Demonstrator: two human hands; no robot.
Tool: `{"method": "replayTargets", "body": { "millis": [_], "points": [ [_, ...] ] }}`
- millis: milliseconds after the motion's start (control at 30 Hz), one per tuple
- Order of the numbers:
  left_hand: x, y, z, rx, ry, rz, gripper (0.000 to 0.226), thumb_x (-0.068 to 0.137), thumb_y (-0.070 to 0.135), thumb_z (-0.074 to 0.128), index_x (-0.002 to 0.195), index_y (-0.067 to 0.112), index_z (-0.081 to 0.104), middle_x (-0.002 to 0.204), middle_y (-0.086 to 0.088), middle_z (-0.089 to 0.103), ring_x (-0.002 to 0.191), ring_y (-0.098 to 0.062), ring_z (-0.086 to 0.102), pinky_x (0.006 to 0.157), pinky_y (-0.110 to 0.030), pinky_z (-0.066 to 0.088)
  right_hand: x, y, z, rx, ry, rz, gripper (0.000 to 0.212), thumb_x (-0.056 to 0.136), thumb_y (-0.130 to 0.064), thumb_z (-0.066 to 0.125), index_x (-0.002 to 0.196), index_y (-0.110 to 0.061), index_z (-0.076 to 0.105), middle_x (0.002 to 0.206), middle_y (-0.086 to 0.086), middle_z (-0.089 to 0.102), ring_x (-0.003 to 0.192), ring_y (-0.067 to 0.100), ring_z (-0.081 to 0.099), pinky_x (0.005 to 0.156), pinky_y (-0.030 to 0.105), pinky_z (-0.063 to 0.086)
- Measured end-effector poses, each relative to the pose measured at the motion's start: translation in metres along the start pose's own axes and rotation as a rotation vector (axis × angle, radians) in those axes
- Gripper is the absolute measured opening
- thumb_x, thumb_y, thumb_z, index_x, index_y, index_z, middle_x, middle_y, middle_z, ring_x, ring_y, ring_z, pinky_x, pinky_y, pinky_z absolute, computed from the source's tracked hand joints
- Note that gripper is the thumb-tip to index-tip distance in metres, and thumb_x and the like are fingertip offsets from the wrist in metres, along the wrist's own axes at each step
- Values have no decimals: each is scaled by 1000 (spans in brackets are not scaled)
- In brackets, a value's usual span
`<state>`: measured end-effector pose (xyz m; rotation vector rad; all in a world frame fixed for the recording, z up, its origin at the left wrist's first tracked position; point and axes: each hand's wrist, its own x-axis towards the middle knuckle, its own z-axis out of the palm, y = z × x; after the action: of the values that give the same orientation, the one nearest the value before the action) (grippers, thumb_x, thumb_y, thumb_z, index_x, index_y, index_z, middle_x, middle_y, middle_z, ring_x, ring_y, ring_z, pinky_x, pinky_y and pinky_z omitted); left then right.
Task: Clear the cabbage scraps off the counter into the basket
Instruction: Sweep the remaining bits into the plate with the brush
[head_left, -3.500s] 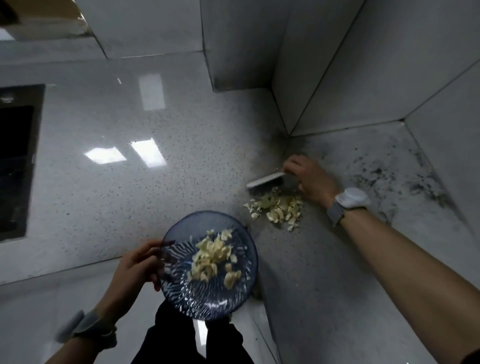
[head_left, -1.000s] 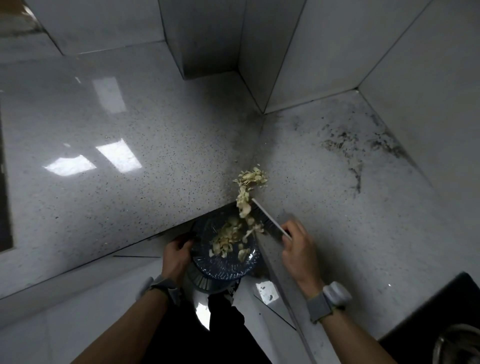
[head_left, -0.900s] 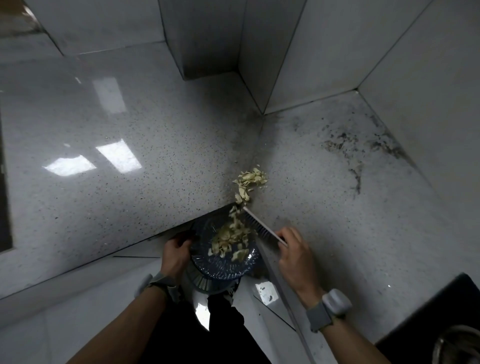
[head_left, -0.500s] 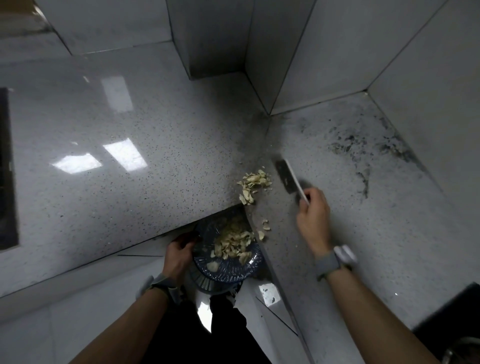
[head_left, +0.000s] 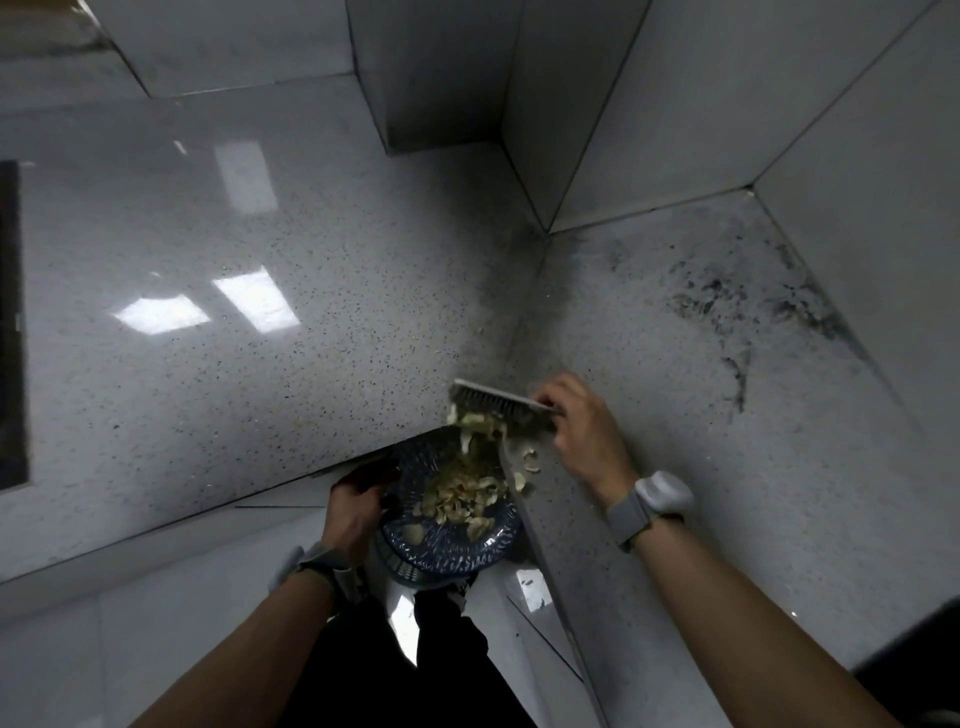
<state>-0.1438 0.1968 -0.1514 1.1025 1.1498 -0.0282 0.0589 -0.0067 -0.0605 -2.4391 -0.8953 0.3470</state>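
My left hand (head_left: 354, 506) grips the rim of a blue plastic basket (head_left: 447, 548), held just below the inner corner of the speckled grey counter (head_left: 311, 338). My right hand (head_left: 582, 426) holds a small hand brush (head_left: 493, 402) whose bristles sit at the counter edge. Pale cabbage scraps (head_left: 480, 423) tumble off the edge under the bristles. A heap of scraps (head_left: 462, 493) lies in the basket. A few loose scraps (head_left: 530, 465) remain on the counter beside the edge.
Tiled walls (head_left: 675, 104) close off the counter corner behind. Dark smudges (head_left: 727, 312) mark the counter's right wing. A dark recess (head_left: 10, 322) sits at the far left, and a dark object (head_left: 914, 660) at the lower right. My legs are below the basket.
My right hand swung the brush from the right of the scrap pile round behind it and swept toward the edge. The pile left the counter and is falling into the basket. The basket stayed put.
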Motion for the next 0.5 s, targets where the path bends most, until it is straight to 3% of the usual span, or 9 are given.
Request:
{"method": "replayTargets", "body": {
  "millis": [133, 200, 267, 367, 500],
  "points": [
    [1, 7, 2, -7, -6, -7, 23, 102, 1, 52, 118, 7, 68, 110, -15, 72, 84, -33, 66, 70, -38, 57, -21, -6, 2, -30, -93, -149, 23, 90, -30, 46, 102, -19, 62, 107, -7, 55, 87, 13, 57, 74, 33, 57],
    [2, 8, 1, -1, -15, -14, 25, 103, 0, 52, 122, 4, 67, 113, -16, 72, 86, -35, 67, 70, -38, 58, -24, -3, 0, -7, -63, -147, 30, 90, -32, 44, 106, -16, 64, 109, -4, 56, 90, 14, 58, 75, 29, 56],
    [2, 8, 0, 16, -23, -18, 28, 103, -1, 50, 125, 2, 66, 116, -18, 72, 93, -38, 67, 78, -44, 57, -19, 5, -3, 23, 31, -76, 21, 93, -20, 50, 107, -14, 64, 111, -3, 56, 93, 13, 58, 75, 25, 55],
    [0, 9, 1, 20, -30, -25, 29, 104, 0, 49, 127, 3, 65, 118, -18, 71, 95, -39, 65, 80, -44, 56, -9, 22, -13, 21, 228, 109, 16, 95, -3, 51, 101, -12, 63, 109, -3, 54, 85, 6, 51, 67, 11, 41],
    [-3, 13, 2, 16, -46, -30, 28, 103, -3, 47, 124, 4, 65, 118, -20, 69, 95, -39, 65, 77, -43, 57, -14, 46, -25, 13, 313, 293, 14, 91, 8, 53, 94, -3, 60, 105, 12, 54, 79, 21, 51, 59, 18, 31]
  ]
}}
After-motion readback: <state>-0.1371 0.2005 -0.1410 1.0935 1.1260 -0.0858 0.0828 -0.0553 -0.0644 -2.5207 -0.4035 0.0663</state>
